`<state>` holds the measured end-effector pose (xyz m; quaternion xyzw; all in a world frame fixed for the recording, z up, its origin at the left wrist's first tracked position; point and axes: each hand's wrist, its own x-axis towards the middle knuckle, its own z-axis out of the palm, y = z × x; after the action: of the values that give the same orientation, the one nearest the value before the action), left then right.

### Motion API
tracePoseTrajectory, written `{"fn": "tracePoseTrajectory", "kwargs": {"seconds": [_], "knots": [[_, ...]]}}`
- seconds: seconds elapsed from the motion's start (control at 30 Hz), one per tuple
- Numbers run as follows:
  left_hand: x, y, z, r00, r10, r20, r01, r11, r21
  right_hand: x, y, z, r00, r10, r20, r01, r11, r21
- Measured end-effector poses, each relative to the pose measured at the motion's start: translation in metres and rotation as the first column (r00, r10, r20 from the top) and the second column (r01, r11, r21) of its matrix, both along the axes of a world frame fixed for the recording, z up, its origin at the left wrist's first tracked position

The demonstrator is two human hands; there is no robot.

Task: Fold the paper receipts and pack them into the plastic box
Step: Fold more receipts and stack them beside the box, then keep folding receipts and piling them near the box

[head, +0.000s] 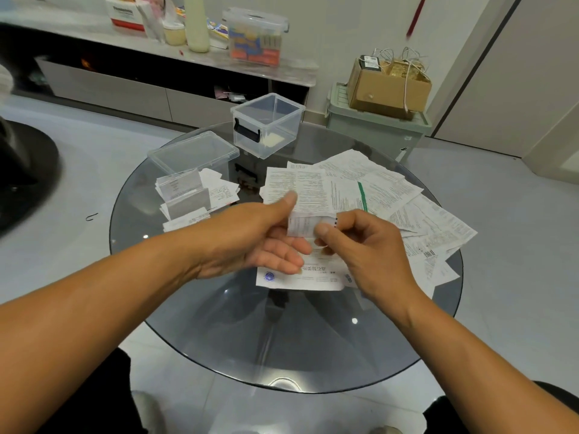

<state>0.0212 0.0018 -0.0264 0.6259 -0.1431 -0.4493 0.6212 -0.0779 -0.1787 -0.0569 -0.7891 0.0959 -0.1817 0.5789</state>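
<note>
Both hands meet over the round glass table [219, 324], pinching one small folded receipt [302, 225]: the left hand [266, 242] with thumb on top, the right hand [363, 245] curled round its right edge. Loose receipts [391, 189] spread beyond and under the hands. Far ahead stands the open plastic box [268, 123]; its lid [194, 151] and folded slips [188, 198] lie beyond the left hand.

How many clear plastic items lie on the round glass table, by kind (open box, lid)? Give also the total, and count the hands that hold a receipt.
Open clear plastic box: 1
Clear plastic lid: 1
Total of clear plastic items on the glass table: 2
Hands holding the receipt: 2, the left hand and the right hand
</note>
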Motion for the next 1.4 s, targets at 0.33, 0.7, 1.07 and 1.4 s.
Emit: {"fn": "tracePoseTrajectory", "kwargs": {"seconds": [0.33, 0.7, 1.07, 1.4], "knots": [[-0.004, 0.03, 0.007, 0.604, -0.067, 0.794, -0.233, 0.938, 0.256, 0.007, 0.017, 0.001, 0.994, 0.067, -0.081, -0.065, 0.998, 0.024], [0.032, 0.106, 0.003, 0.596, -0.432, 0.677, -0.512, 0.445, 0.734, 0.016, 0.021, -0.011, 0.945, 0.147, -0.291, -0.295, 0.766, -0.571], [0.019, 0.083, -0.017, 0.328, -0.356, 0.875, -0.543, 0.687, 0.482, 0.015, 0.033, -0.008, 0.934, 0.205, -0.294, -0.32, 0.845, -0.427], [-0.008, 0.069, -0.024, 0.21, -0.712, 0.67, -0.4, 0.563, 0.724, 0.016, 0.049, -0.016, 0.986, 0.167, 0.007, -0.129, 0.786, -0.605]]}}
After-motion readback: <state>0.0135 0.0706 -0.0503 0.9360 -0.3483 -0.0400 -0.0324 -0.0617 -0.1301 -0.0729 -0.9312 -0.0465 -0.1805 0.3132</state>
